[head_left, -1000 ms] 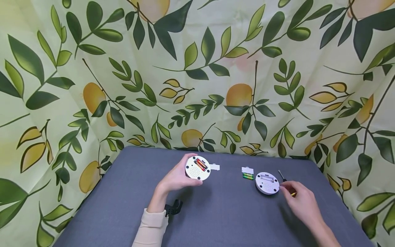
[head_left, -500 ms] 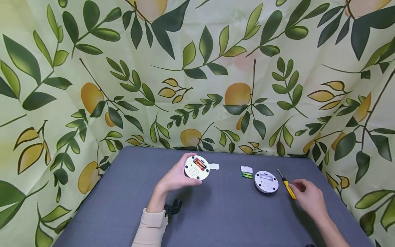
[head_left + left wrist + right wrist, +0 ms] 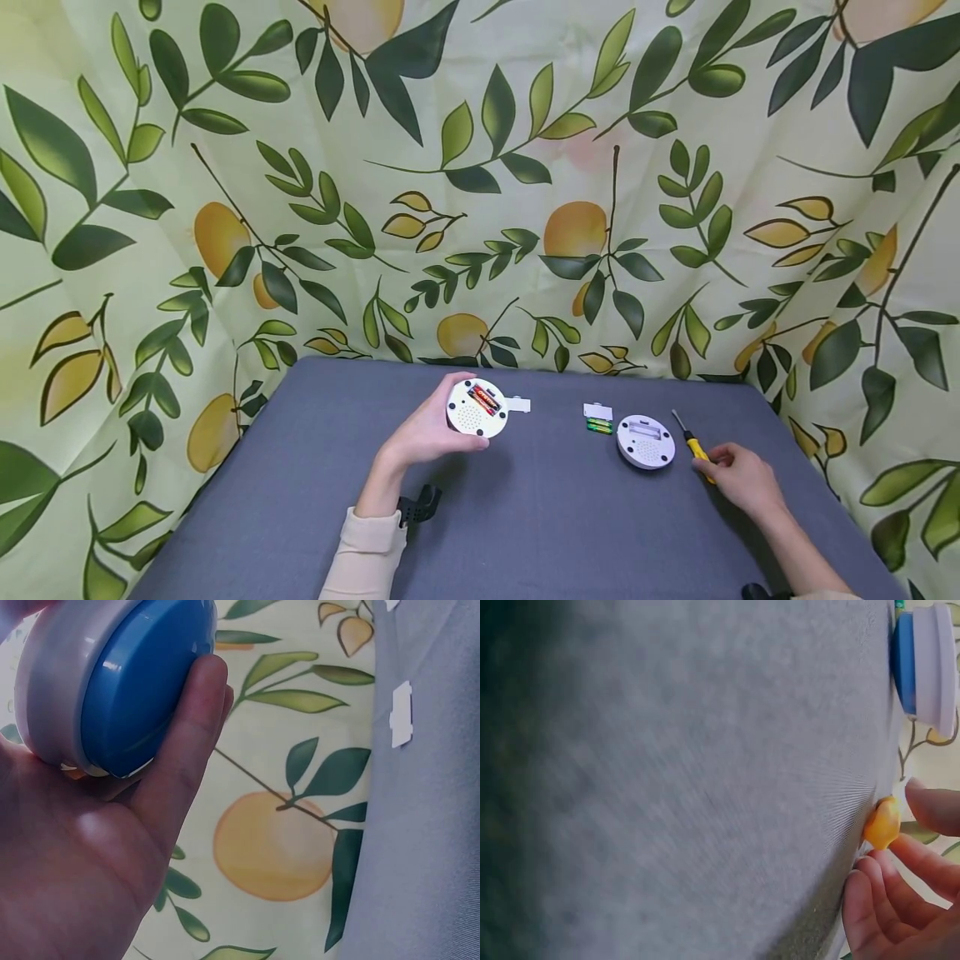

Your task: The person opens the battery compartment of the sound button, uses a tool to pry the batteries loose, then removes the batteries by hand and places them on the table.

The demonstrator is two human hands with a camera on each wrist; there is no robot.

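Observation:
My left hand [image 3: 429,421] holds up a round white buzzer [image 3: 471,418], its underside facing me. Red-and-black batteries [image 3: 483,399] sit in its uncovered compartment; the left wrist view shows its blue domed top [image 3: 146,682] between thumb and fingers. On the table's right side lies a yellow-handled screwdriver [image 3: 697,450]. My right hand [image 3: 746,483] is at its handle; in the right wrist view the index finger touches the yellow handle [image 3: 883,823], while the thumb stands a little apart. Left of the screwdriver, a second white buzzer [image 3: 646,442] rests upside down, its battery slot uncovered and without batteries.
A small white battery cover [image 3: 518,404] lies behind the held buzzer. Another white cover [image 3: 597,411] lies beside green batteries [image 3: 599,426], left of the second buzzer. The grey table [image 3: 525,517] meets a leaf-and-fruit patterned cloth [image 3: 480,200] at the back and sides.
My right hand has drawn away from beside the second buzzer and come to the screwdriver's handle. The left hand keeps holding its buzzer in about the same place.

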